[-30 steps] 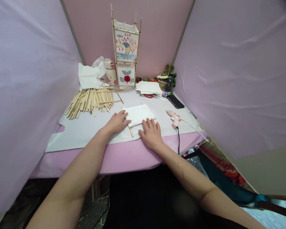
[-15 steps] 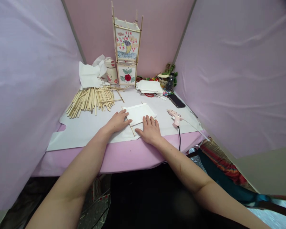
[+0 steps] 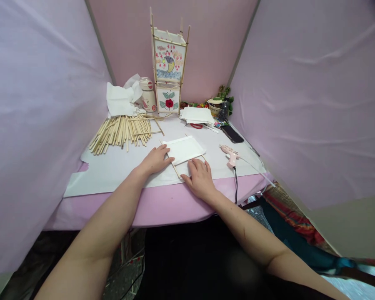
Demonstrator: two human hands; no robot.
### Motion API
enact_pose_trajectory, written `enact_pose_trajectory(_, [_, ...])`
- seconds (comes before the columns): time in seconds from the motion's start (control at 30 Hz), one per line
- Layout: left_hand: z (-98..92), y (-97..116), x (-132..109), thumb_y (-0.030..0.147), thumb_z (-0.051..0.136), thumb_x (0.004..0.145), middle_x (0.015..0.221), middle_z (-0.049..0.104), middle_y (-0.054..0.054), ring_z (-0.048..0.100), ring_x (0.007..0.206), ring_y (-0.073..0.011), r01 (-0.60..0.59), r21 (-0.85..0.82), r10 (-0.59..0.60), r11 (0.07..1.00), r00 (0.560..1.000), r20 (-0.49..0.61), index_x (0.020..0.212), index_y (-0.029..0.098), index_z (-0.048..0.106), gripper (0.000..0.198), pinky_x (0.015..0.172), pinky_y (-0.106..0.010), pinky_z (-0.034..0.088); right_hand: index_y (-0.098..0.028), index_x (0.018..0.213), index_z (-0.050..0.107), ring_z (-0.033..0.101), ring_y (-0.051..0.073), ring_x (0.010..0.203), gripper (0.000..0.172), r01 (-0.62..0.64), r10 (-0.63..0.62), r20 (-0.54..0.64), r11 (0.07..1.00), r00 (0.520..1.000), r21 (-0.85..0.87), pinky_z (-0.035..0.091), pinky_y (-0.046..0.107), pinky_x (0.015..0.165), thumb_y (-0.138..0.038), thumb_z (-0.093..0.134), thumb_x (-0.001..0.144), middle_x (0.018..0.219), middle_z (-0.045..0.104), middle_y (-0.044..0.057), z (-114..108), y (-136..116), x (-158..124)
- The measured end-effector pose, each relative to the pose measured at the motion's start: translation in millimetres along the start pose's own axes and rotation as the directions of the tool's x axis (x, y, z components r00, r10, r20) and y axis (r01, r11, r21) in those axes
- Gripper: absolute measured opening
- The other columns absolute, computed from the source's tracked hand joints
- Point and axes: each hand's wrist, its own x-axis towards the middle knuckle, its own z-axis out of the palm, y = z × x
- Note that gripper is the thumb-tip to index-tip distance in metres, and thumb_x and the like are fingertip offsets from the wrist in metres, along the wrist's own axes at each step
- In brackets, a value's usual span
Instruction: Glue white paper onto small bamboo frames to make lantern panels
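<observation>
Step in hand, apparently: steadying white paper (image 3: 186, 148) across thin sticks (image 3: 176, 170), on white table cover (image 3: 109, 177). Left hand (image 3: 158, 159): fingers spread over left edge. Right hand (image 3: 201, 175): loosely spread at near edge; no grip visible. Called for next, seemingly: light, even pressure. Marks on flask (image 3: 148, 101): unreadable.

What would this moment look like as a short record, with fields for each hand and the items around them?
Left hand: on the left edge of the white sheet, by a thin stick
Right hand: palm down at the sheet's near edge; contact unclear
Left side: stick pile, bottle behind
Back: upright frame with moon and red flower pictures
Right side: pink glue gun, phone beyond it
</observation>
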Motion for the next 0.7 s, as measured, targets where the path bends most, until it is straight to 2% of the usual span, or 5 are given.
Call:
enact_pose_trajectory(0.07, [0.5, 0, 0, 0.051, 0.045, 0.089, 0.148, 0.04, -0.014, 0.037, 0.137, -0.0263, 0.0, -0.004, 0.0, 1.0, 1.0, -0.005, 0.132, 0.016, 0.053, 0.056, 0.114, -0.039, 0.026, -0.015, 0.137, 0.047, 0.037, 0.024, 0.133, 0.052, 0.071, -0.072, 0.01, 0.997, 0.997, 0.021, 0.014, 0.046, 0.115, -0.047, 0.043, 0.096, 0.143, 0.047, 0.014, -1, -3, -3])
enact_pose_trajectory(0.13, [0.9, -1, 0, 0.051, 0.045, 0.089, 0.148, 0.04, -0.015, 0.037, 0.137, -0.0271, -0.004, -0.012, 0.004, 1.0, 1.0, -0.008, 0.132, 0.015, 0.053, 0.057, 0.114, -0.04, 0.026, -0.016, 0.138, 0.045, 0.037, 0.024, 0.133, 0.051, 0.112, -0.113, 0.017, 0.993, 0.993, 0.035, 0.014, 0.046, 0.115, -0.046, 0.043, 0.097, 0.143, 0.047, 0.013, -1, -5, -2])
enact_pose_trajectory(0.3, [0.5, 0, 0, 0.051, 0.046, 0.088, 0.149, 0.041, -0.012, 0.037, 0.137, -0.0269, -0.001, -0.02, 0.001, 1.0, 1.0, -0.011, 0.132, 0.018, 0.054, 0.055, 0.115, -0.041, 0.024, -0.015, 0.141, 0.042, 0.032, 0.024, 0.138, 0.054, 0.126, -0.127, 0.034, 0.992, 0.991, 0.032, 0.012, 0.047, 0.116, -0.047, 0.044, 0.096, 0.146, 0.043, 0.014, 1, -9, 7])
enact_pose_trajectory(0.53, [-1.7, -1, -1, 0.05, 0.045, 0.089, 0.149, 0.04, -0.014, 0.035, 0.138, -0.0266, -0.003, -0.033, 0.003, 0.999, 1.0, 0.002, 0.132, 0.015, 0.053, 0.056, 0.115, -0.04, 0.024, -0.019, 0.135, 0.047, 0.037, 0.024, 0.133, 0.05, 0.157, -0.158, 0.033, 0.987, 0.987, 0.03, 0.012, 0.049, 0.115, -0.049, 0.047, 0.095, 0.14, 0.05, 0.011, -4, -9, 14])
enact_pose_trajectory(0.7, [-2.1, -2, 0, 0.047, 0.031, 0.095, 0.149, 0.04, -0.013, 0.031, 0.14, -0.0239, -0.01, -0.072, 0.012, 0.997, 0.999, 0.03, 0.132, 0.016, 0.053, 0.053, 0.115, -0.043, 0.021, -0.021, 0.131, 0.05, 0.041, 0.027, 0.127, 0.049, 0.148, -0.149, 0.044, 0.989, 0.988, 0.008, 0.014, 0.053, 0.112, -0.053, 0.048, 0.093, 0.134, 0.053, 0.012, -7, -13, 20])
